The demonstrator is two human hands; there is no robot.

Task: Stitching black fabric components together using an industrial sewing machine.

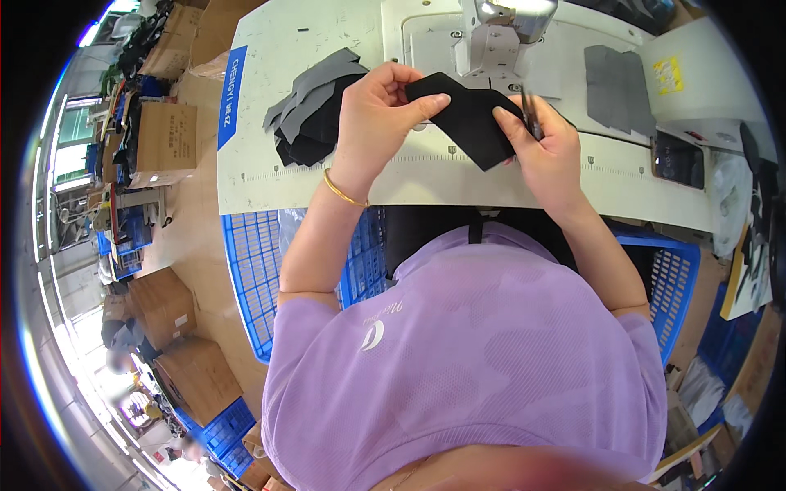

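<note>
A black piece of fabric (465, 123) is stretched between my two hands, just in front of the sewing machine head (494, 51). My left hand (381, 114), with a gold bangle at the wrist, pinches its upper left corner between thumb and fingers. At its right end my right hand (547, 159) grips the edge with thumb and fingers. A slim dark metal tool, seemingly thread snips (532, 116), is also tucked in the right hand's fingers; motion blurs it. Beside my left hand lies a loose pile of grey and black fabric pieces (309, 102).
Grey fabric pieces (616, 88) lie flat on the right of the pale machine table (393, 184). A dark phone-like device (678, 161) sits near its right edge. Blue plastic baskets (246, 262) stand below the front edge. Cardboard boxes (166, 143) stand on the floor at left.
</note>
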